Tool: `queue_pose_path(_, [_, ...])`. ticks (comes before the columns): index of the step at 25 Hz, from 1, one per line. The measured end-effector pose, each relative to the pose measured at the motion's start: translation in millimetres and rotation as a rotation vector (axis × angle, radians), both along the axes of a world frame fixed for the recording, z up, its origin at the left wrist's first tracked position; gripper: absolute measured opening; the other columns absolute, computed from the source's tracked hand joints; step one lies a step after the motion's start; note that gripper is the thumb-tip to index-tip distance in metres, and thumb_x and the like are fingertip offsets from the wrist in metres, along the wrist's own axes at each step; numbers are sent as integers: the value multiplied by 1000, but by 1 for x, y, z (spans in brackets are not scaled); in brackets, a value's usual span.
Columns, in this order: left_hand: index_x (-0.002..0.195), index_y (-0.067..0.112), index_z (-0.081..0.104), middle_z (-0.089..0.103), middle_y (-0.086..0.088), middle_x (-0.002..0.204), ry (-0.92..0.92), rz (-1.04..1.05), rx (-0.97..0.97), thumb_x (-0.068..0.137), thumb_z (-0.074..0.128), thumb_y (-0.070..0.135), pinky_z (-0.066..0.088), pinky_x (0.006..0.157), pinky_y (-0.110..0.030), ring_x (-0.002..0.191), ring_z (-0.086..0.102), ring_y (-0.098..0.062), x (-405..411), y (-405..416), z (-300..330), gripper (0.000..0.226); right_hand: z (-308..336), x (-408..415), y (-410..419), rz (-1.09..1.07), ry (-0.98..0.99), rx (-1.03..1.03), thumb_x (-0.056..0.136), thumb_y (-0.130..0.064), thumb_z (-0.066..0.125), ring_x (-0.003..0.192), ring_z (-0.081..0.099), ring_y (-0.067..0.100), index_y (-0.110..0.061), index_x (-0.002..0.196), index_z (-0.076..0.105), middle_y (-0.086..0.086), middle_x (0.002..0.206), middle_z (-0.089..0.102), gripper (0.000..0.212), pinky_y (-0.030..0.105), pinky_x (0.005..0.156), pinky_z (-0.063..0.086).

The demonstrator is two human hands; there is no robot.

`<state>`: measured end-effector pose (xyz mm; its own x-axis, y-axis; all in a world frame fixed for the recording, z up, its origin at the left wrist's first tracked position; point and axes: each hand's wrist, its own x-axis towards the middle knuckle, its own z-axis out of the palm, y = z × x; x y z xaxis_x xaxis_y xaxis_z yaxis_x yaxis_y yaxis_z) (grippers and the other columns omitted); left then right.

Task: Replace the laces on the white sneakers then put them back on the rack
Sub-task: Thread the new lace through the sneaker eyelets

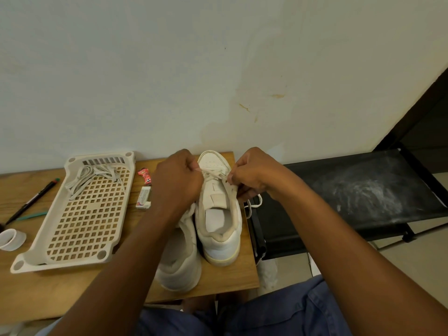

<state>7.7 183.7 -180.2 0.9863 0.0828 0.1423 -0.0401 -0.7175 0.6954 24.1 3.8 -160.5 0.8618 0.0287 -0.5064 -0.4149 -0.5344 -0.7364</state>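
Two white sneakers stand on the wooden table, toes toward the wall. The right sneaker has a white lace threaded near its toe. My left hand pinches one end of that lace on the shoe's left side. My right hand pinches the other end on the right side, and a loop of lace hangs below it over the table edge. The left sneaker sits partly under my left forearm. A bundle of greyish laces lies in a perforated cream tray.
A black fabric shoe rack stands right of the table, dusted white. On the table lie a red wrapper, a small white packet, a black pen, a teal strip and a white tape roll. The wall is close behind.
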Motion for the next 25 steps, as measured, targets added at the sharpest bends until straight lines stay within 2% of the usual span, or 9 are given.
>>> queue_pose_path(4, [103, 34, 74, 66, 8, 108, -2, -135, 31, 76, 70, 39, 51, 79, -31, 95, 62, -12, -6, -5, 7, 28, 0, 0, 2, 42, -50, -67, 92, -4, 71, 71, 78, 28, -1, 100, 74, 16, 84, 78, 9, 47, 75, 66])
queue_pose_path(7, [87, 32, 79, 68, 7, 101, -10, -127, 207, 79, 78, 40, 54, 74, -33, 89, 65, -15, -7, -11, 2, 11, -2, 2, 3, 65, -84, -108, 91, -8, 72, 67, 78, 23, -4, 99, 75, 13, 81, 78, 9, 45, 76, 66])
queue_pose_path(9, [80, 31, 77, 69, 8, 98, 10, -82, 226, 82, 79, 34, 52, 74, -31, 89, 65, -16, -6, -11, 0, 5, -3, 2, 3, 75, -94, -122, 91, -9, 71, 67, 78, 23, -5, 101, 74, 12, 81, 79, 11, 44, 76, 66])
queue_pose_path(12, [75, 31, 66, 64, 14, 88, 43, 19, 59, 87, 70, 23, 47, 71, -28, 90, 64, -16, -3, -8, 4, 15, -2, 1, 2, 79, -94, -125, 90, -9, 70, 67, 78, 22, -6, 101, 74, 10, 82, 79, 12, 44, 79, 65])
queue_pose_path(15, [83, 27, 64, 67, 7, 88, 65, 211, -231, 92, 58, 16, 60, 81, -47, 85, 70, -23, 4, 1, 9, 16, -2, 1, 2, 80, -88, -131, 90, -9, 68, 68, 78, 21, -6, 101, 73, 9, 82, 79, 12, 44, 81, 65])
queue_pose_path(18, [102, 22, 72, 69, 3, 102, 88, 143, -405, 92, 66, 18, 62, 83, -47, 94, 68, -17, 6, 1, 14, 12, -3, 1, 2, 88, -104, -140, 90, -10, 67, 67, 78, 21, -6, 100, 71, 9, 81, 79, 11, 45, 80, 65])
queue_pose_path(20, [107, 27, 75, 65, 8, 113, 28, -52, -149, 87, 76, 30, 54, 91, -38, 104, 62, -13, 3, -3, 10, 21, -4, 2, 3, 92, -117, -151, 90, -12, 67, 66, 78, 21, -7, 98, 71, 9, 79, 78, 11, 45, 79, 65])
queue_pose_path(22, [96, 31, 78, 67, 5, 112, -73, -149, 167, 80, 81, 34, 51, 90, -36, 104, 61, -17, -2, -9, 0, 17, -6, 2, 3, 95, -129, -164, 89, -14, 68, 65, 77, 20, -7, 97, 72, 9, 77, 78, 11, 46, 77, 66])
queue_pose_path(25, [77, 30, 76, 71, 5, 96, -50, -92, 225, 77, 78, 24, 51, 76, -32, 93, 65, -19, -3, -9, -6, 6, -8, 3, 4, 107, -138, -181, 89, -14, 68, 64, 77, 20, -7, 98, 72, 8, 77, 78, 13, 46, 76, 66])
